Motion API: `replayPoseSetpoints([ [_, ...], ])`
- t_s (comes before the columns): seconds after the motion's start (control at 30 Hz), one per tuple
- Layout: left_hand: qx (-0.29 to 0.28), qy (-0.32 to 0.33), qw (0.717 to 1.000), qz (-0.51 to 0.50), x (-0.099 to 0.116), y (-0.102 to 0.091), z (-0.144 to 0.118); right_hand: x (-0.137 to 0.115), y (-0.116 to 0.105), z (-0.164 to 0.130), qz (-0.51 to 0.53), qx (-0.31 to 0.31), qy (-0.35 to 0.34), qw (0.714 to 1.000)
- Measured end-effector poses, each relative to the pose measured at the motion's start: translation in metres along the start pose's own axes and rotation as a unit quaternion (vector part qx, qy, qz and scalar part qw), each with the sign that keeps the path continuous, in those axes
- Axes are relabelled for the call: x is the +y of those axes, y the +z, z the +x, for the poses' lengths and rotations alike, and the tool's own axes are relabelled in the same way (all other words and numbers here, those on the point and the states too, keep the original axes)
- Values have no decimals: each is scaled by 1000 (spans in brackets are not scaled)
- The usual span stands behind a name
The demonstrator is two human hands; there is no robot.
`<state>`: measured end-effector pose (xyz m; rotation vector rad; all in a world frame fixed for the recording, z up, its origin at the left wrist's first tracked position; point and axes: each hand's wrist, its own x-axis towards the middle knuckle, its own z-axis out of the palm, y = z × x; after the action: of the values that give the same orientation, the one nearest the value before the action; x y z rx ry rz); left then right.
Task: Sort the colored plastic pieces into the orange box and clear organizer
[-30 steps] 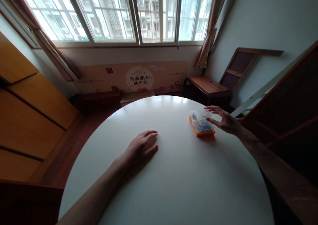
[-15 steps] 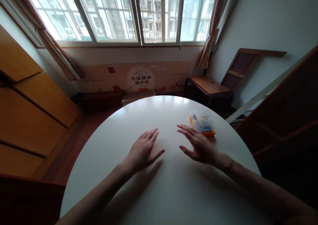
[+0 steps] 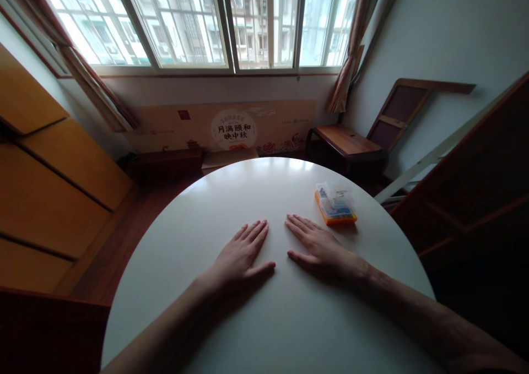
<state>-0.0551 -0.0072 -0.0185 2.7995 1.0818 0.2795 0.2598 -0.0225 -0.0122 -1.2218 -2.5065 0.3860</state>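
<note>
My right hand point(image 3: 320, 247) has come back from the orange case point(image 3: 334, 205) and, like my left hand point(image 3: 239, 255), is lying spread and empty on the desk point(image 3: 289, 319), leaving the case just beyond its fingertips.

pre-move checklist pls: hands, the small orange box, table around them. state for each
1. Left hand flat on the white table, holding nothing: ok.
2. Right hand flat, palm down, holding nothing: ok.
3. Small orange box free of both hands, beyond the right fingertips: ok.
4. Box sitting flat, well inside the table edge: ok.
5. Clear lid fully latched: cannot tell.
6. Bare table between right hand and box: ok.
</note>
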Motion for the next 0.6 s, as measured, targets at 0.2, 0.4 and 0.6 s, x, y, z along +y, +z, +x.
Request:
replayPoseSetpoints([
  [0.2, 6, 2, 1000, -2, 0, 1, -1, 1, 2, -1, 11, 15, -6, 1000],
  [0.4, 4, 6, 1000, 3, -2, 3, -1, 0, 2, -1, 10, 13, -5, 1000],
  [0.6, -7, 2, 1000, 11, -3, 3, 0, 0, 1, 0, 2, 0, -1, 1000],
])
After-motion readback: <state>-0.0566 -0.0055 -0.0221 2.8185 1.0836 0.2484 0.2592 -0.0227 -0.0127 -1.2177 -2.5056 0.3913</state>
